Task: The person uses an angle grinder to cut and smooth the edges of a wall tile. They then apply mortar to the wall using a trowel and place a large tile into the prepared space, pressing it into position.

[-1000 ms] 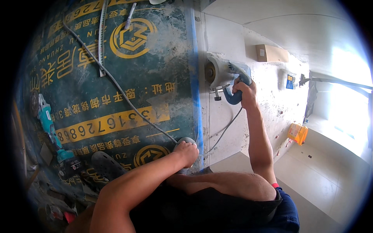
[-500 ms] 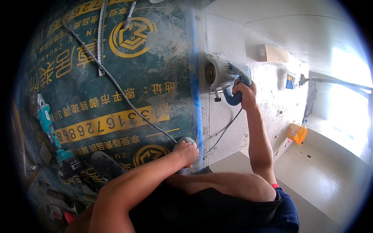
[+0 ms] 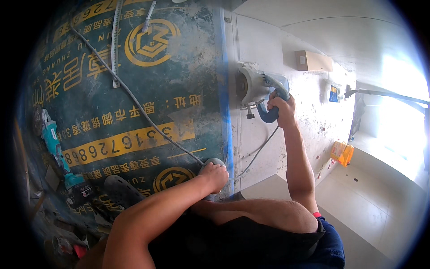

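Observation:
My right hand is wrapped round the blue handle of a handheld disc cutter. Its metal base stands on a pale slab, just right of the blue tape line, and its round disc side faces left, looking blurred. My left hand is closed at the toe of my grey shoe, beside a grey power cord. What its fingers hold is hidden. The cord runs up to the hand, and a further length curves from the right of it to the cutter.
A green printed floor sheet covers the left. On it lie a ruler, a marker and a teal cordless grinder. To the right are a beige block and a yellow-orange bag.
Both hands and the cutter stay practically in place. The disc, whose centre showed brownish before, looks greyer and more smeared now. The view has shifted very slightly.

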`<act>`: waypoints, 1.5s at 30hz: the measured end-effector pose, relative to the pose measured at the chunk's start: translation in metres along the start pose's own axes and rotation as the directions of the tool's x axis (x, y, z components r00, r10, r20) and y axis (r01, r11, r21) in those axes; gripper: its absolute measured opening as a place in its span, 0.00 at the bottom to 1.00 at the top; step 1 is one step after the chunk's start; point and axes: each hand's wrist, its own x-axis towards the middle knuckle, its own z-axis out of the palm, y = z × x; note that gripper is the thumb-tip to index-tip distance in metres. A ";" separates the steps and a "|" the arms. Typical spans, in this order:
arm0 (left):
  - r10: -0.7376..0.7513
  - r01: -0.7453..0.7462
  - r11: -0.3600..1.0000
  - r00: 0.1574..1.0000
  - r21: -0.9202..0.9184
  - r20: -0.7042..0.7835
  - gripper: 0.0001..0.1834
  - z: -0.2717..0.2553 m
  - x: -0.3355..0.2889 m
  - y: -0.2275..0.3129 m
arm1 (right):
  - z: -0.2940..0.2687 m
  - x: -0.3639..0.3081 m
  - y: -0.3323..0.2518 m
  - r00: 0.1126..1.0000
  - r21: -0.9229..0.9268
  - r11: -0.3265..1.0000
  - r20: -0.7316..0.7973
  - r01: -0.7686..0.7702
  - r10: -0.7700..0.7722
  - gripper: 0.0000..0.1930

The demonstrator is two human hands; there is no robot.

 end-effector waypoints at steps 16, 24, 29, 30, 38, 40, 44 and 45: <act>0.004 -0.005 1.000 1.000 -0.017 -0.027 0.11 0.002 -0.003 -0.001 | -0.002 -0.003 0.002 1.000 -0.005 1.000 0.004 -0.016 0.016 0.05; -0.010 0.010 1.000 1.000 -0.010 0.029 0.15 -0.004 -0.003 0.000 | 0.002 -0.010 -0.006 1.000 -0.031 1.000 0.001 -0.002 0.003 0.05; -0.013 0.013 1.000 0.999 -0.011 0.032 0.14 -0.006 -0.005 0.000 | 0.002 -0.011 -0.006 1.000 -0.037 0.999 -0.002 -0.020 0.020 0.05; -0.013 0.013 1.000 0.999 -0.011 0.030 0.14 -0.006 -0.005 0.000 | 0.001 -0.011 -0.006 1.000 -0.037 0.999 -0.006 -0.027 0.027 0.05; -0.001 0.001 1.000 1.000 0.006 0.013 0.14 -0.003 -0.004 -0.001 | -0.001 -0.013 -0.005 0.999 -0.037 0.999 -0.001 -0.040 0.040 0.05; 0.001 -0.001 1.000 1.000 0.002 0.012 0.13 -0.006 -0.004 0.000 | -0.002 -0.013 -0.003 0.999 -0.038 0.999 0.007 -0.037 0.037 0.04; 0.014 -0.014 1.000 1.000 -0.017 -0.011 0.12 -0.002 -0.003 -0.002 | -0.003 -0.013 -0.002 1.000 -0.028 0.999 0.014 -0.027 0.028 0.04; 0.012 -0.013 1.000 1.000 -0.016 -0.014 0.12 -0.001 -0.003 -0.002 | -0.003 -0.013 -0.001 1.000 -0.027 0.999 0.013 -0.027 0.028 0.04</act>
